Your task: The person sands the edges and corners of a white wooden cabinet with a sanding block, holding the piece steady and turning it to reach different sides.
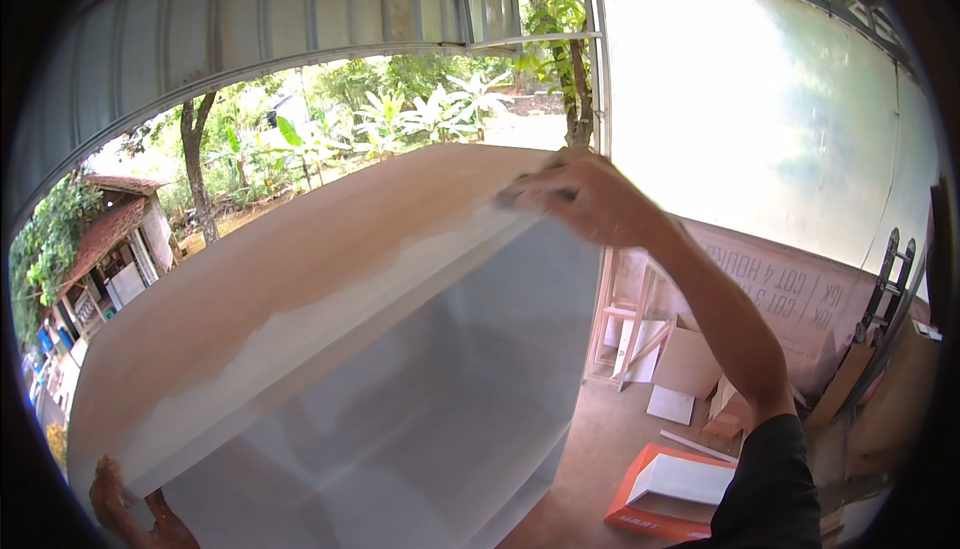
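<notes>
A large box-like piece (400,399), perhaps a cabinet, fills the middle, its open pale grey inside turned toward me. Its tan top panel (290,249) carries an uneven white coat (330,304) along the near edge. At the lower left corner, my left hand (135,509) grips that edge, fingers outside and thumb toward the inside. My right hand (580,194) reaches over to the far right corner of the top, closed, its fingertips down on the white strip. Something small and dark seems to be under those fingers, too blurred to name.
On the floor at right are an orange box (640,479) with a white piece on it, a cardboard box (686,361) and a wooden frame (622,334). Boards and a black rack (895,274) lean by the right wall. Beyond the open side stand trees and a small tiled-roof building (110,229).
</notes>
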A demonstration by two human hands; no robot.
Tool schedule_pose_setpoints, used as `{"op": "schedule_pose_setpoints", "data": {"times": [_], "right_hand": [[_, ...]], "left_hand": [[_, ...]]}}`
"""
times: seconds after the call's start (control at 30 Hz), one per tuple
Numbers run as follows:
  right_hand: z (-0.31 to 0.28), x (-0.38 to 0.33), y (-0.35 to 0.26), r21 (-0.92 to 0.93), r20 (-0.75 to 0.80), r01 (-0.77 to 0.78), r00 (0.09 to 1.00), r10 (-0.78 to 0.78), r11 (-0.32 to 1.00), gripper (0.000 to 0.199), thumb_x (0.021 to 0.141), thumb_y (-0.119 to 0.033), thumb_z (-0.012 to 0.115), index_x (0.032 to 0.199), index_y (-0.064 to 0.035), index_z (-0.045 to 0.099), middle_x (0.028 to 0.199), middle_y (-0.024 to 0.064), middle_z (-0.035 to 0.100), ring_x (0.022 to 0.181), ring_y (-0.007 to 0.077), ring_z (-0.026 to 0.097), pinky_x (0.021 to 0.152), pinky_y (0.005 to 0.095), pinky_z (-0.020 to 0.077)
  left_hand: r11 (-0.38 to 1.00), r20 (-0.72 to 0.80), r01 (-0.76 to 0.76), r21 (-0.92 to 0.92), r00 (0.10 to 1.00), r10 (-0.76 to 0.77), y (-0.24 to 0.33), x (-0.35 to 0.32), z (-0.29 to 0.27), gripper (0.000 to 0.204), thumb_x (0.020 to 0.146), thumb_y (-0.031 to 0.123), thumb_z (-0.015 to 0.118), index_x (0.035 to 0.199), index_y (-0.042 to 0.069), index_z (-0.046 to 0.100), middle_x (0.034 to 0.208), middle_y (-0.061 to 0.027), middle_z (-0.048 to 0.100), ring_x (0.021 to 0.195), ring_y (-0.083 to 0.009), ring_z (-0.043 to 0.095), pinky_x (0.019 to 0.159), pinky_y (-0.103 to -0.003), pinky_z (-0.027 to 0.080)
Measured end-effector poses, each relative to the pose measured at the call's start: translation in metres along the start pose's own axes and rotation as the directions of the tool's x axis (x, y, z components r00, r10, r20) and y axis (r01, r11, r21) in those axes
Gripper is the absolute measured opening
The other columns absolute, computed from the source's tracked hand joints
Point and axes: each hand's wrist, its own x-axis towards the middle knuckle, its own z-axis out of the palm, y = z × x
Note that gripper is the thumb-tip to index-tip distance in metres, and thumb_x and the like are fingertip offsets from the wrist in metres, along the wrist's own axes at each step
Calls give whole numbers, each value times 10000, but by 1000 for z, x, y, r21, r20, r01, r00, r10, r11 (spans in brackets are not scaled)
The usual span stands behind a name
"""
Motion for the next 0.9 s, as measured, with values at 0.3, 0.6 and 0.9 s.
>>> {"op": "schedule_pose_setpoints", "data": {"times": [0.3,0.6,0.9], "right_hand": [[-15,6,32,-53,-62,-216,975,212,975,318,1057,-407,594,1222,-228,799,778,63,705,663,155,543,721,369,525],[2,6,0,-20,-65,-68,996,66,998,316,1061,-379,586,1222,-208,796,998,119,784,866,206,670,969,451,533],[-9,-5,18,-115,-58,156,985,-163,981,297,1042,-384,633,1256,-243,783,916,76,698,1019,232,653,1013,391,500]], "left_hand": [[975,-37,-4,-223,999,-5,7,2,6,417,997,196,708,1356,9,608,1321,-191,606,1296,-364,592,1036,-511,549],[980,5,-53,-194,998,55,2,6,-1,438,992,297,713,1338,41,631,1288,-188,590,1291,-368,571,1009,-540,558],[995,25,-77,-61,997,79,-4,7,6,422,997,316,712,1300,31,641,1255,-159,602,1247,-343,592,1000,-520,554]]}}
